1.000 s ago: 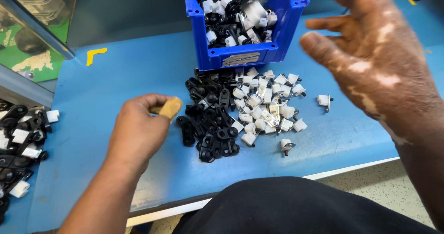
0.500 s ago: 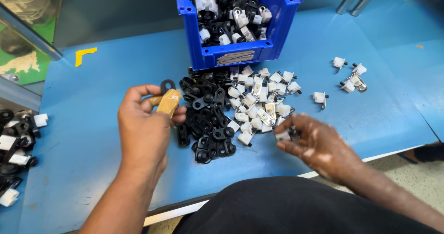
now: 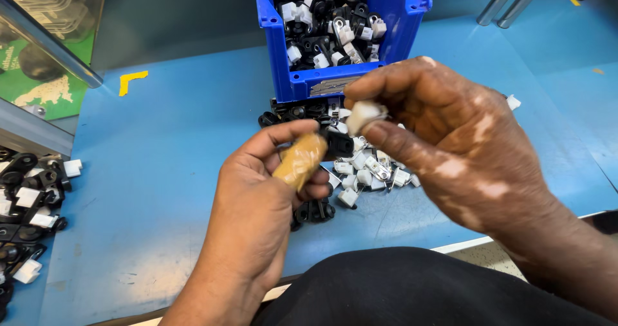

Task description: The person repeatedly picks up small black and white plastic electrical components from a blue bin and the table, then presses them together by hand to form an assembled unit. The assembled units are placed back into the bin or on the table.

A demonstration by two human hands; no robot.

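Note:
My left hand (image 3: 267, 197) holds a small black plastic clip (image 3: 337, 143) between its thumb and a forefinger wrapped in tan tape. My right hand (image 3: 450, 145) pinches a small white plastic piece (image 3: 363, 115) right above that black clip, almost touching it. Both hands are raised over a heap of loose black clips (image 3: 312, 210) and white pieces (image 3: 370, 168) on the blue table (image 3: 167, 171). A blue bin (image 3: 399, 23) full of the same black and white parts stands just behind the heap.
More joined black and white parts (image 3: 26, 197) lie at the table's left edge. A yellow corner mark (image 3: 132, 81) is on the table at the back left. Metal rods (image 3: 508, 0) slant at the back right. My dark-clad lap (image 3: 412, 294) is below the table edge.
My right hand rose from the heap with a white piece and came up to the left hand. The left hand lifted and now holds a black clip at its fingertips.

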